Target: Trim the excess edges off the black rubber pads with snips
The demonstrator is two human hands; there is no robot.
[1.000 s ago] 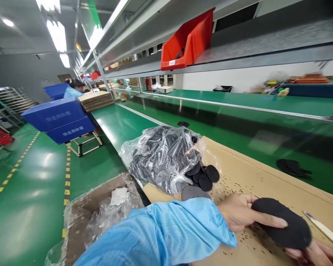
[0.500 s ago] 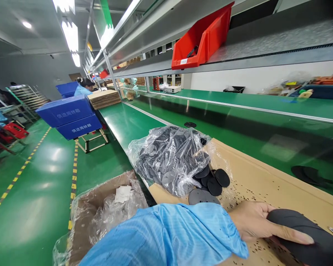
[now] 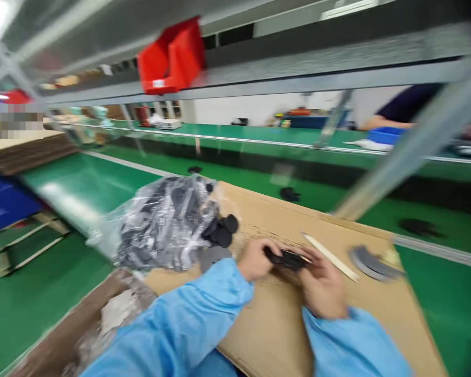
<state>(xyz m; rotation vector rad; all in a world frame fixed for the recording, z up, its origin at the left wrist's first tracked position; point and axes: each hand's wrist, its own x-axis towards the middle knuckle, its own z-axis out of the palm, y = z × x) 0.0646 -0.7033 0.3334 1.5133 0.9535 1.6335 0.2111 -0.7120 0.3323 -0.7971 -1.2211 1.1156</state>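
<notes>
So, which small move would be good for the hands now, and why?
Perhaps the left hand and right hand should tilt the black material to show more of its face. They grip it from opposite sides over the cardboard, and it appears only as a narrow, blurred shape, so its surface is hard to judge.

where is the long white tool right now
In the head view, the long white tool lies right of centre on the cardboard, just beyond the right hand, between it and the curved grey pieces.
</notes>
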